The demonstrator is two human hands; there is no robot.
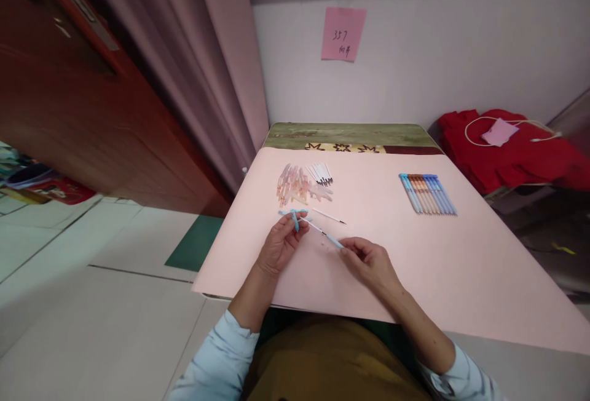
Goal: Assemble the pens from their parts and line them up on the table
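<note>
L hand [286,238] pinches light-blue plastic pieces [296,221] w/ thin, white, dark-tipped refill [314,226]; R hand [369,259] grasps pale-blue plastic barrel [334,242]. Refill is btwn hands, tip at barrel's end; weak pinch or bad angle may make it slip/bend.

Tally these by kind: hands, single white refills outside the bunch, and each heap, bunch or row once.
Hands: 2 (left hand, right hand)
Single white refills: 2 (loose refill, refill between the hands)
Heap of pinkish pen parts: 1
Bunch of white refills: 1
Row of pens: 1
Total: 7
</note>
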